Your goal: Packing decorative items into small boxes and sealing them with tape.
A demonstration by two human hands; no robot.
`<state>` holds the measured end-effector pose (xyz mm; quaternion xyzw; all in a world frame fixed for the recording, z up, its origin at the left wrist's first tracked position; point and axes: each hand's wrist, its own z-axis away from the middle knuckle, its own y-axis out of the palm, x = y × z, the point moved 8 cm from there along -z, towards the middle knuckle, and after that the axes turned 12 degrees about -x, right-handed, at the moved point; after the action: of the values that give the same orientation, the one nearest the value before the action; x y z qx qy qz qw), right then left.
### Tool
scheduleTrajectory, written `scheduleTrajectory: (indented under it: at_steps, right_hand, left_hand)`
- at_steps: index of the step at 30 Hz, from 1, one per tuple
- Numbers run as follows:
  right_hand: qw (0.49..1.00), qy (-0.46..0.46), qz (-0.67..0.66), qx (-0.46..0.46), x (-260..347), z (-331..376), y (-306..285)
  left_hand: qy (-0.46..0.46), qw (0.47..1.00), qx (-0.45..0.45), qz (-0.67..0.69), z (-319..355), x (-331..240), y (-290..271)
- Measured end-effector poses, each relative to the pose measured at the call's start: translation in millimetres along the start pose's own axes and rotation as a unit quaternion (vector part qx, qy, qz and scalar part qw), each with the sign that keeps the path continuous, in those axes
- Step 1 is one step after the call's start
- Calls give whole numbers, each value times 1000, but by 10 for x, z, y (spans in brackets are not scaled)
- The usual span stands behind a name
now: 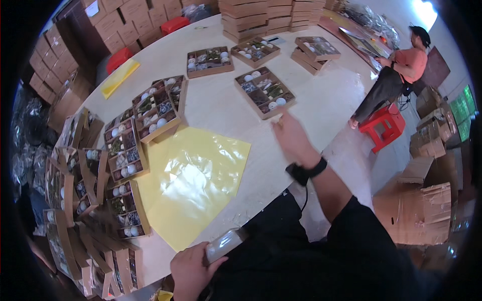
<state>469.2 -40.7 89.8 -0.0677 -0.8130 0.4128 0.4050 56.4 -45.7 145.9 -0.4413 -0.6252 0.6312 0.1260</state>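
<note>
Held thing: a small grey-white scanner-like device (224,244), at the near table edge, just below the yellow sheet (193,183); what it is exactly is hard to tell.
Its axis: long side runs from lower left up to the right, tip toward the sheet's near corner.
Left hand (190,271): closed around the device's lower end, knuckles up.
Right hand (292,135): blurred, raised right of the sheet, fingers loosely spread, holding nothing; a black wristband (306,171) behind it.
Nearest tray: an open compartment box (264,92) just beyond the right hand's fingertips.
Left of sheet: rows of open boxes (125,150), touching, overlapping.
Table (321,100): pale, round-edged.
Far right: a seated person (396,75) on a red stool (384,125).
</note>
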Motion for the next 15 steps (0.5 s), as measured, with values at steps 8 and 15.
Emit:
scheduleTrajectory:
  at_steps: [8, 15]
  right_hand:
    - [976, 123, 177, -36, -1495, -916, -785]
    - [983, 104, 134, -73, -1395, -892, -904]
  left_hand:
    - [-151, 977, -78, 126, 12, 573, -341]
    - [-327, 889, -145, 286, 219, 1375, 224]
